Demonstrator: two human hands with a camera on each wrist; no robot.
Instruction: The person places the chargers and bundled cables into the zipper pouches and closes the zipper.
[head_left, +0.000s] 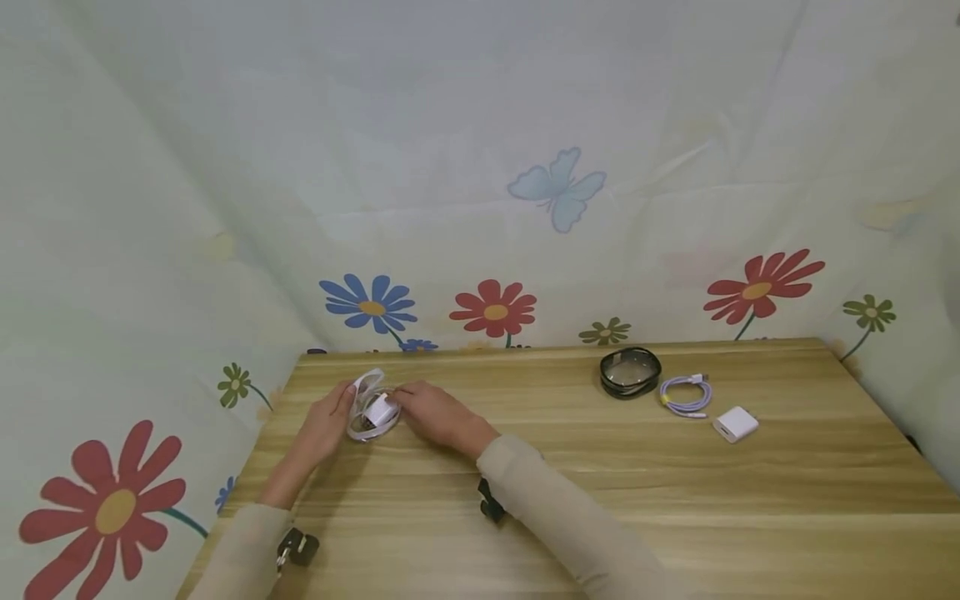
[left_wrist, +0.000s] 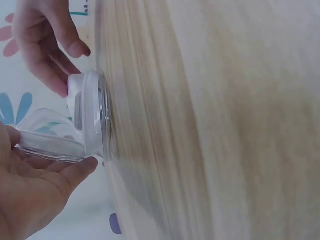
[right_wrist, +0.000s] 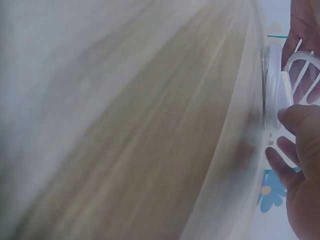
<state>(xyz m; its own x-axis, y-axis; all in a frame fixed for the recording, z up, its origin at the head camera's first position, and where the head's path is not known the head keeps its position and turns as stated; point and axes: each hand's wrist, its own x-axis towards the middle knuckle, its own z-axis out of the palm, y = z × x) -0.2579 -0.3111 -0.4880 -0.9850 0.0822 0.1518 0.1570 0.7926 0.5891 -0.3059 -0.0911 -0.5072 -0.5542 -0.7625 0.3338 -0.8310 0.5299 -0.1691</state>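
Observation:
At the back left of the table, a small clear round case (head_left: 363,434) with a whitish rim lies with its lid (left_wrist: 55,146) raised. My left hand (head_left: 327,421) grips this lid at its edge, thumb and fingers on either side. Inside the base sits a white charger plug (head_left: 381,411), standing a little proud of the rim. My right hand (head_left: 433,414) reaches over from the right, one digit touching the plug. In the right wrist view the other fingers (right_wrist: 281,165) are spread apart from it, beside the case.
Farther right stand a black-rimmed clear case (head_left: 630,385), a coiled lavender cable (head_left: 686,408) with a yellow tie, and another white charger plug (head_left: 737,424). The wooden table (head_left: 570,467) meets a flower-printed cloth backdrop (head_left: 450,167) at its back edge.

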